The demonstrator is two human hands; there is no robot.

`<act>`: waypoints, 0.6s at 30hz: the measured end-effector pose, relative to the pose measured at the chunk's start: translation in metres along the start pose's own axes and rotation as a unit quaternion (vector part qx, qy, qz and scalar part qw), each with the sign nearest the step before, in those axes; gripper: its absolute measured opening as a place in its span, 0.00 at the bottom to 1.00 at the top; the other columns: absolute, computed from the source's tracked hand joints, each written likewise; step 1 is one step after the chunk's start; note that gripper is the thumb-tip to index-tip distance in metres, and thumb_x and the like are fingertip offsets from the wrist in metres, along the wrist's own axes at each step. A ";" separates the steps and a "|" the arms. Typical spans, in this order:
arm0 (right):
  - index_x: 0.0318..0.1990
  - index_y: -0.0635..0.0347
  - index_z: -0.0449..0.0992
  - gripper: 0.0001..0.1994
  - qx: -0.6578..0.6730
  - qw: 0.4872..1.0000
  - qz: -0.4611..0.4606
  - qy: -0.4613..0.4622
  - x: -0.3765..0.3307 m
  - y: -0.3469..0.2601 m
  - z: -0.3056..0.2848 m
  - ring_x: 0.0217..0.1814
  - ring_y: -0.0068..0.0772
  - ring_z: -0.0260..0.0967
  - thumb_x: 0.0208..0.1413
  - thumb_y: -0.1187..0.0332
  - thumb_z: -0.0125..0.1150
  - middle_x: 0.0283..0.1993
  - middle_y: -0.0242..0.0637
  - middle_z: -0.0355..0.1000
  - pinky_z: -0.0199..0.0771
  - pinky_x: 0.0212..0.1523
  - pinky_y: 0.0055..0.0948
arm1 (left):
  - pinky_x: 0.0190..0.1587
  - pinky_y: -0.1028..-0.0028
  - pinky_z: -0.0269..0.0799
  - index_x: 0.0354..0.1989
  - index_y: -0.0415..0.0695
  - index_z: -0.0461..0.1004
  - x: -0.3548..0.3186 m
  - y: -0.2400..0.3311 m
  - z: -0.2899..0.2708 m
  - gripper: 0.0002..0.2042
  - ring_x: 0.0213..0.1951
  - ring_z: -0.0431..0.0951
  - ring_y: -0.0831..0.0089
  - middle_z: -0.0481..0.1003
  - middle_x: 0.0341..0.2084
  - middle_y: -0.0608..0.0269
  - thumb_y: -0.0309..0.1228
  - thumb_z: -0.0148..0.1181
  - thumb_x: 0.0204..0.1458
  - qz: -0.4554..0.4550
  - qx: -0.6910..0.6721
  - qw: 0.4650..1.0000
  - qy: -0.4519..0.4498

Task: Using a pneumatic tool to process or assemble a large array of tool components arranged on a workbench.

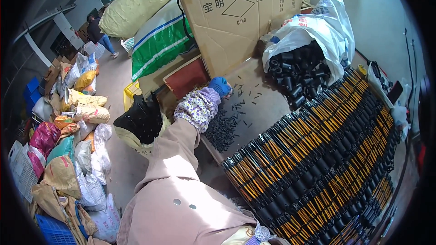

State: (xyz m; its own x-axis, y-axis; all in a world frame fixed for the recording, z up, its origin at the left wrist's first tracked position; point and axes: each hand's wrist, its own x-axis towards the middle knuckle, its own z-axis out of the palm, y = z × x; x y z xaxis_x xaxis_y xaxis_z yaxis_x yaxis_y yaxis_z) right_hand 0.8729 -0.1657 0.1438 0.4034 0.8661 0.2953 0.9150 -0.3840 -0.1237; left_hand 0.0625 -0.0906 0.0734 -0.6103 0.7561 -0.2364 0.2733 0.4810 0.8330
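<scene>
Fingers [230,92] of the left hand [220,86] are held at the bench [268,109], just beside scattered small dark pieces [239,105]; whether anything is grasped cannot be told. Right hand is out of frame, grip unknown. Pile of dark pieces [221,131] is heaped nearer the body than the fingers. White sack [339,34], right of the fingers, is opened toward them, black cylindrical parts [297,75] spilled from its mouth. Beige sack [131,140], left of and below the fingers, is loaded with black contents, type unclear. Orange-and-black sticks [295,152] are laid in rows, right of and below the fingers.
</scene>
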 end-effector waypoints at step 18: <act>0.63 0.62 0.64 0.32 -0.061 0.998 0.002 -0.024 0.041 0.083 0.112 0.65 0.48 0.60 0.61 0.45 0.49 0.62 0.47 0.65 0.57 0.65 0.35 | 0.25 0.73 0.71 0.24 0.39 0.76 0.041 -0.051 -0.040 0.06 0.17 0.74 0.64 0.75 0.15 0.59 0.28 0.62 0.39 0.110 0.182 0.976 0.052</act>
State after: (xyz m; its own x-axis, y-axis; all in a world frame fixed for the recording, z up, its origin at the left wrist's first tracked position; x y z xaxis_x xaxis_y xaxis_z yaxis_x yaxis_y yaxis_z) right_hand 0.9662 -0.1269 0.0396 0.4097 0.8774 0.2497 0.9070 -0.4211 -0.0085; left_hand -0.0065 -0.1017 0.0410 -0.5750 0.8182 -0.0044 0.6400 0.4531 0.6206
